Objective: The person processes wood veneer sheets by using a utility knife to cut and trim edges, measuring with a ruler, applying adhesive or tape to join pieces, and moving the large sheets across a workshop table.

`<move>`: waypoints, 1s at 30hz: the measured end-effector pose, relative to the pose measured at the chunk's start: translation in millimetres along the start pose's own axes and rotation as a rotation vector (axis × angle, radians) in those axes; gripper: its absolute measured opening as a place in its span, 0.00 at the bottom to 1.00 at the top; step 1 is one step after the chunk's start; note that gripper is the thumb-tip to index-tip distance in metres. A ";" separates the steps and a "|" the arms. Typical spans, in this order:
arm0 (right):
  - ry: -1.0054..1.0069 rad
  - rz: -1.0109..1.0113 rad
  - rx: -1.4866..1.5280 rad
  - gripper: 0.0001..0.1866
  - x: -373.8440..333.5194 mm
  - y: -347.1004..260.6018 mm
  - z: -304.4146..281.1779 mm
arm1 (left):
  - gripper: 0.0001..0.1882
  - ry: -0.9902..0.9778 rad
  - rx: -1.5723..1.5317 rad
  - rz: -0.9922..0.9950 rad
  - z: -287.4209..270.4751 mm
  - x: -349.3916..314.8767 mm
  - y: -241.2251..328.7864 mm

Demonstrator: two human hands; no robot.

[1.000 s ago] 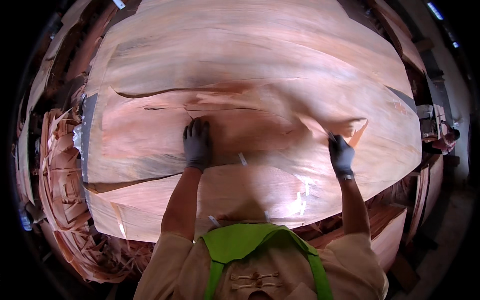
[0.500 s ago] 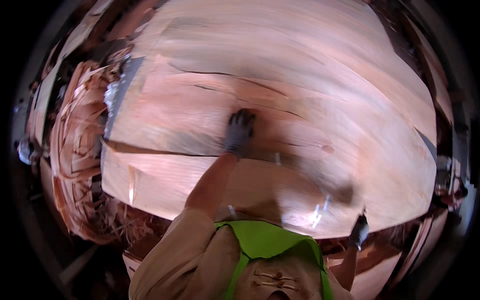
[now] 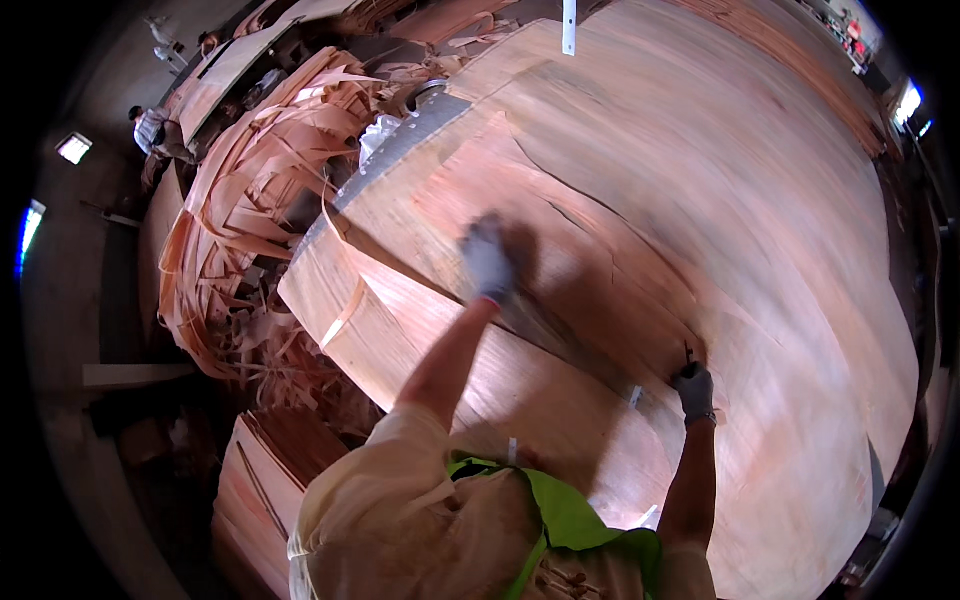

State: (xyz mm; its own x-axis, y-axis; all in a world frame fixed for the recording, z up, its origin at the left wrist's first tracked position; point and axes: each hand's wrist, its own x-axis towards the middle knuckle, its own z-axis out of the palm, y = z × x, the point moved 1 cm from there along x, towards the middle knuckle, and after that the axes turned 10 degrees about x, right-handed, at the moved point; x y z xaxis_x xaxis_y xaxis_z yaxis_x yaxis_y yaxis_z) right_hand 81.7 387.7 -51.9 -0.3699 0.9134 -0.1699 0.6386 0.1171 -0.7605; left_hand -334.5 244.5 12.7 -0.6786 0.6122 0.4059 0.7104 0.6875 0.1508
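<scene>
A broad sheet of pinkish-tan wood veneer (image 3: 610,310) with long splits and a patch of redder grain covers the work surface. My left hand (image 3: 487,258), in a grey glove and blurred by motion, is palm down over the redder patch with its fingers stretched out. Farther right, my right hand (image 3: 695,392), gloved in dark grey, is closed round a small knife-like tool (image 3: 688,352). The tool's thin dark tip points away from me near the end of a split. A separate veneer strip (image 3: 440,345) runs along the near left side, below a dark gap.
Curled veneer scraps (image 3: 250,210) are heaped beyond the left edge. Stacked veneer sheets (image 3: 265,485) stand at the lower left. A person (image 3: 160,132) is at the far left. A white strip (image 3: 569,28) shows at the top.
The view has turned, so the sheet now slants. My right hand has moved from the near edge up onto the veneer, closer to my left hand, which stays over the redder patch.
</scene>
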 end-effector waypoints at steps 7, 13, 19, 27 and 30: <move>-0.028 -0.050 -0.013 0.11 7.0 1.6 1.1 | 0.47 -0.352 0.282 -0.585 41.9 59.7 -115.9; -0.004 0.019 0.020 0.09 8.8 41.0 -2.2 | 0.44 -0.049 -0.204 -0.813 84.3 90.3 -109.1; -0.259 0.127 0.137 0.09 21.0 -23.3 23.5 | 0.18 -0.177 0.010 -0.548 157.9 116.0 -259.9; -0.158 0.115 0.208 0.06 10.8 1.4 -2.8 | 0.13 0.201 -1.428 -0.443 -59.7 222.2 -5.7; -0.186 0.112 0.263 0.07 20.2 17.5 1.7 | 0.15 0.390 -1.184 -0.079 -153.8 240.1 -30.3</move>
State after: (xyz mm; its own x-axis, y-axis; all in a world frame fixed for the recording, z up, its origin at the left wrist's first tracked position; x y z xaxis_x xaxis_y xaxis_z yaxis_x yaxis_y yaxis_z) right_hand 84.3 407.6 -69.7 -0.4394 0.8255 -0.3541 0.4953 -0.1062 -0.8622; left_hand -490.1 310.6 244.2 -0.7701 0.2895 0.5685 0.5393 -0.1806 0.8225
